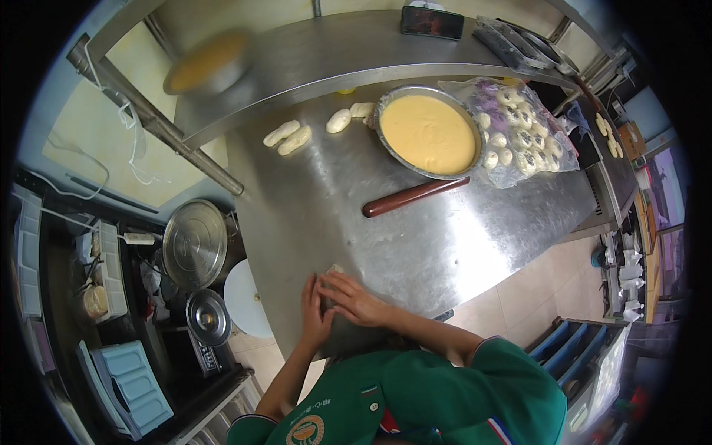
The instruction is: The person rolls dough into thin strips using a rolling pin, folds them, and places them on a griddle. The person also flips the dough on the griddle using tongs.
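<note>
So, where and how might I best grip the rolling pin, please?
Perhaps close your right hand around the rolling pin, on its left half, from the near side: the slim rod lies flat, with the bowl close behind its right end.

phone (pixel 432 23) on steel shelf (pixel 319 63) | knobbed metal lid (pixel 208 317) | pale-blue tray (pixel 133 386)

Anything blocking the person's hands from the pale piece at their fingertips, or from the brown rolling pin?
Nothing visible. The pale piece shows right by the right hand, which may cover part of it; the left hand is alongside. Toward the rolling pin, only steel tabletop shows.
</note>
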### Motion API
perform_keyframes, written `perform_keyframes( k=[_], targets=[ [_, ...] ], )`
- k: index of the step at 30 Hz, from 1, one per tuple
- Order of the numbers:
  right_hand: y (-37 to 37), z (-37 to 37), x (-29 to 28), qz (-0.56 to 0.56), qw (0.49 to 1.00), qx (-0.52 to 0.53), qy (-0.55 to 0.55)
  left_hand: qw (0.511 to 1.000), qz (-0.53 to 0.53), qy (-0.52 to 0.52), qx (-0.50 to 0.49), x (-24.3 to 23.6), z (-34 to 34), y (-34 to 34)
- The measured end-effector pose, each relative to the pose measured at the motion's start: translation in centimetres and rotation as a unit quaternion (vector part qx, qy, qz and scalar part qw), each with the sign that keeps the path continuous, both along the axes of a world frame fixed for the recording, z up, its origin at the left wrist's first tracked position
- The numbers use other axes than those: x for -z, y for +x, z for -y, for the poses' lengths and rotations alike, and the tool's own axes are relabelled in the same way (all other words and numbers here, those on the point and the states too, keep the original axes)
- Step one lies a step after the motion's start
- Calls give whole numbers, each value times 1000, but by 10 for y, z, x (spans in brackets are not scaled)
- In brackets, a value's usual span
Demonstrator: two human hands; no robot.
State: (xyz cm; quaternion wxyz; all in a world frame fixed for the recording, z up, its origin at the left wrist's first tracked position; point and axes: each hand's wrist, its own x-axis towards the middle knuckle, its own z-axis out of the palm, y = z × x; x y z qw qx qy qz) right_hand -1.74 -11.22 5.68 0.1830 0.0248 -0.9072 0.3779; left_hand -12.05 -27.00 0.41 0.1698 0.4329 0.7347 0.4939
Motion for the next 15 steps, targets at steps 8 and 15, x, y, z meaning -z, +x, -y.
perform_keyframes(
  k=[8, 15],
  targets=[
    [38, -40, 26, 57, 954, 243, -165, 905, -280, -107, 303, -30, -66, -42],
    [83, -44, 30, 49, 947, 280, -151, 842, -407, -123, 332, -40, 58, -35]
  ],
)
